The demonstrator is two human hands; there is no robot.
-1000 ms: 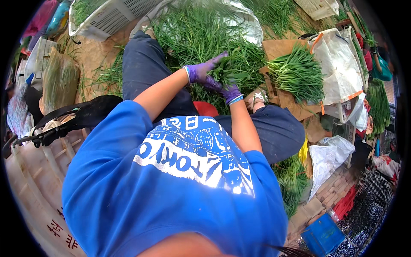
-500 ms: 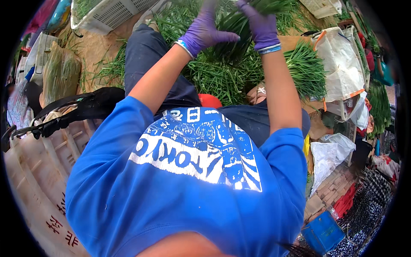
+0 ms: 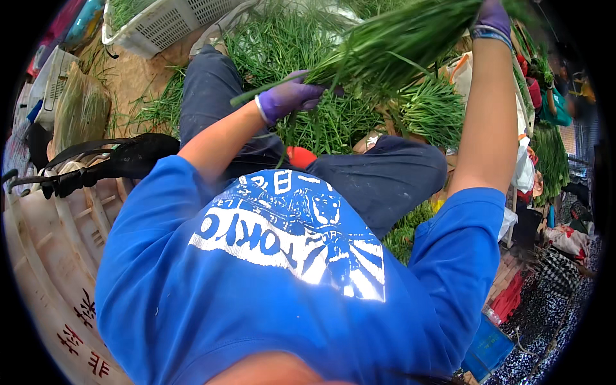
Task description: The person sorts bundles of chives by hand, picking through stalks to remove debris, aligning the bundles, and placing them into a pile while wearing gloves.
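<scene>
Purple gloves cover both hands. At the upper right, my right hand (image 3: pixel 493 20) is closed round one end of a large bunch of green chives (image 3: pixel 398 48), raised above the ground. The bunch stretches leftward, its thin ends fanning out and blurred by motion. My left hand (image 3: pixel 289 99) is curled at the bunch's left end, a few long blades running past its thumb and fingers; its grip is partly hidden. Below the bunch lies a heap of loose chives (image 3: pixel 333 125) in front of my legs. Beside it, a neater bunch of chives (image 3: pixel 436 112) rests near my right knee.
A white plastic crate (image 3: pixel 160 29) holding greens stands at the upper left. A clear bag of greens (image 3: pixel 82 106) sits left of my legs. Black straps (image 3: pixel 128 157) lie over a pale ribbed crate (image 3: pixel 45 250) at my left side. A blue box (image 3: pixel 491 346) is at the lower right.
My right hand has swung right with the chives, drawing the bunch out sideways. The left hand has dropped lower and gone from spread to curled.
</scene>
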